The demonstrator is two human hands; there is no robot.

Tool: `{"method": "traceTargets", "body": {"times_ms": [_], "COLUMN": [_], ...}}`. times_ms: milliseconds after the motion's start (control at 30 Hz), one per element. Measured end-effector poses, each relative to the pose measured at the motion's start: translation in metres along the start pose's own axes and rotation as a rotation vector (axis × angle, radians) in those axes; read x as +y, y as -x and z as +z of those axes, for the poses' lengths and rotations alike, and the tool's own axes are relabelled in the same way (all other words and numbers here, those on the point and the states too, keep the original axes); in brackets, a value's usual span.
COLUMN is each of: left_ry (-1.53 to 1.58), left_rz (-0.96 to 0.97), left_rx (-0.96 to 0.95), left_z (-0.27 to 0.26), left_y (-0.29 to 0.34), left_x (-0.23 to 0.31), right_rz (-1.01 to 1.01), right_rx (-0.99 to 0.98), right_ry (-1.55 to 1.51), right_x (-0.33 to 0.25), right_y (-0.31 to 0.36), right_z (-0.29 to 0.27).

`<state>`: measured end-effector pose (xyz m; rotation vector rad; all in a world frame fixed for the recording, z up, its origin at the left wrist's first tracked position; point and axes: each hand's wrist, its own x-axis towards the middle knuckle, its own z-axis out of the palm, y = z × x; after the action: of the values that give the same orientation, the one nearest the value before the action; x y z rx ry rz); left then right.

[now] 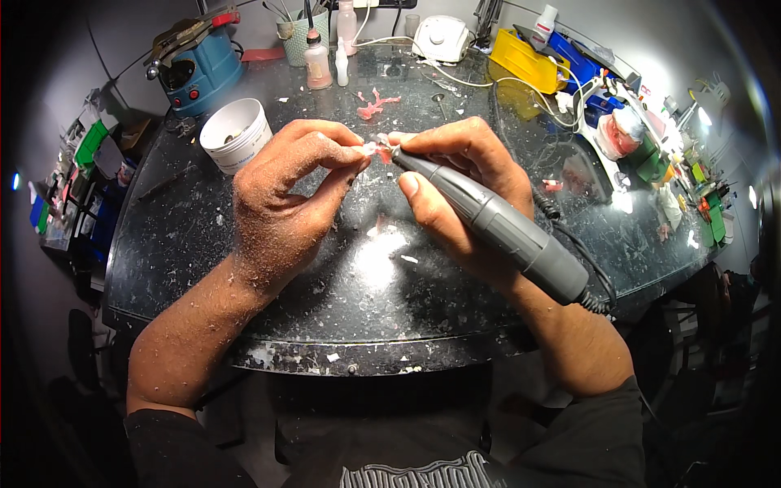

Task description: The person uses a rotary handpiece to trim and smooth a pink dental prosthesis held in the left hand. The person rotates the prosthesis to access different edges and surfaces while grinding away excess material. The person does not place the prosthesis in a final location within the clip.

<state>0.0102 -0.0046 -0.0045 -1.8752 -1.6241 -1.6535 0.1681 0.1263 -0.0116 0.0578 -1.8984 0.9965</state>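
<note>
My right hand (476, 154) is closed around a dark grey rotary handpiece (508, 228), with its coiled cord (598, 301) trailing from the back end. The handpiece's tip meets a small pink and clear-white piece (382, 151), perhaps part of a denture. Pinched between thumb and fingers, that piece is held by my left hand (289, 183). Pale dust covers the left hand and forearm. The fingertips partly hide the piece, so its full shape and the bit cannot be made out. Just beyond the hands lies a branched pink scrap (377, 105).
A white tub (236, 134) stands left of my hands on the dusty black table (325, 305). Behind are a blue machine (203, 69), a bottle of pinkish contents (318, 63) and a white control box (441, 39). Yellow bin (525, 61) and pink-and-white dental model (618, 132) sit at right.
</note>
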Motion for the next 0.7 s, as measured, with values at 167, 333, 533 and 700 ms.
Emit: {"method": "traceTargets", "body": {"times_ms": [167, 333, 533, 700], "left_ry": [0.012, 0.148, 0.134, 0.133], "left_rz": [-0.075, -0.205, -0.216, -0.217], "left_rx": [-0.042, 0.0, -0.001, 0.014], "left_z": [-0.002, 0.004, 0.004, 0.006], "left_y": [0.002, 0.004, 0.003, 0.002], "left_x": [-0.001, 0.005, 0.003, 0.005], "right_rz": [0.011, 0.103, -0.015, -0.089], "right_rx": [-0.001, 0.077, 0.043, 0.01], "right_ry": [0.006, 0.024, 0.061, 0.019], "right_x": [-0.005, -0.011, -0.002, 0.003], "right_y": [-0.002, -0.001, 0.0, 0.0], "right_z": [-0.001, 0.0, 0.002, 0.003]}}
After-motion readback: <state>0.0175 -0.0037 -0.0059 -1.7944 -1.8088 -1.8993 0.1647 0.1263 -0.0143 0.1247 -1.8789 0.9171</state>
